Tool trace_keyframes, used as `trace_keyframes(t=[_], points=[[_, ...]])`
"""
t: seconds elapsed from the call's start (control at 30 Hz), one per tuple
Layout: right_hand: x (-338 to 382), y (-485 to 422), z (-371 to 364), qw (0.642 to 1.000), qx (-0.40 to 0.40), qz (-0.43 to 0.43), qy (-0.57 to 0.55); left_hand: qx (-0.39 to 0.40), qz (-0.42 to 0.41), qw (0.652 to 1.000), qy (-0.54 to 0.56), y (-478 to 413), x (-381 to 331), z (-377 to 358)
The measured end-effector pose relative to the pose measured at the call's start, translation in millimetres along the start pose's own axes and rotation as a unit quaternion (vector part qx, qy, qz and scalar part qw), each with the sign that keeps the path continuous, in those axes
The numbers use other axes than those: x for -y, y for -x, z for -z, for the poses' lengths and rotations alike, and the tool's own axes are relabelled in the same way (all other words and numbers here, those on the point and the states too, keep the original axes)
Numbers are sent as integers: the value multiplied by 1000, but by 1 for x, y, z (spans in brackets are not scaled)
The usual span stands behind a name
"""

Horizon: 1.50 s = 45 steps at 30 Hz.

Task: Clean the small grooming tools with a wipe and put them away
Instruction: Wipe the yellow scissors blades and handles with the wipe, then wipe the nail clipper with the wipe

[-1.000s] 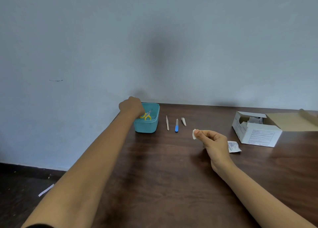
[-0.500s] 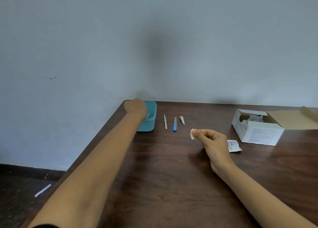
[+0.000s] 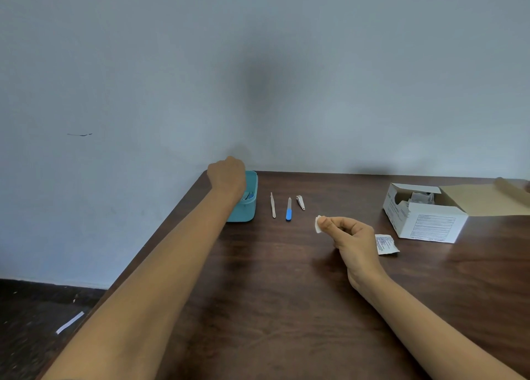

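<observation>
At centre-left of frame, left grip dips into bin, fingers hidden, hold not determinable. Right grip pinches wipe. If stowing a tool, lower it fully before letting go.
</observation>
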State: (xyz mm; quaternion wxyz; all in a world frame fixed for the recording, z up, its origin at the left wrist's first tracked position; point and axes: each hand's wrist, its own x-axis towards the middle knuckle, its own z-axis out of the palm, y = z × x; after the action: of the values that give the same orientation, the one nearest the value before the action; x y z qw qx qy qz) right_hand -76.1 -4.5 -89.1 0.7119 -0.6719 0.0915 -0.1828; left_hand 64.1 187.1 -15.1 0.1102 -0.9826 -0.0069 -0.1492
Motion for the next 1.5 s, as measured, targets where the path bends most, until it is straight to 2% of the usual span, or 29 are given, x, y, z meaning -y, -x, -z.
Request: trace_keyframes(t=[0.1,0.17,0.3,0.4,0.5,0.67,0.87,1.17,1.5], points=[[0,0,0,1000,-4,1,-9,-79,-22,995,56,0,-11,18],[-1,0,0,1000,-4,1,-11,-94,-32,987,126,2,-22,25],[-1,-1,1,1000,-6,2,-22,-33,-54,966,250,8,-55,26],[-2,-3,2,999,-17,-2,-40,23,-70,955,286,15,-77,18],[-4,-5,3,997,-28,-2,-66,39,-78,961,263,20,-95,8],[-6,-7,3,997,-30,3,-77,31,-72,984,163,26,-119,-5],[-9,-10,4,996,-35,0,-77,34,-57,991,114,23,-137,-9],[-10,-13,4,995,-46,-3,-91,76,-63,989,107,25,-142,-10],[-14,-15,5,994,-49,0,-101,150,-55,972,174,23,-139,-5]])
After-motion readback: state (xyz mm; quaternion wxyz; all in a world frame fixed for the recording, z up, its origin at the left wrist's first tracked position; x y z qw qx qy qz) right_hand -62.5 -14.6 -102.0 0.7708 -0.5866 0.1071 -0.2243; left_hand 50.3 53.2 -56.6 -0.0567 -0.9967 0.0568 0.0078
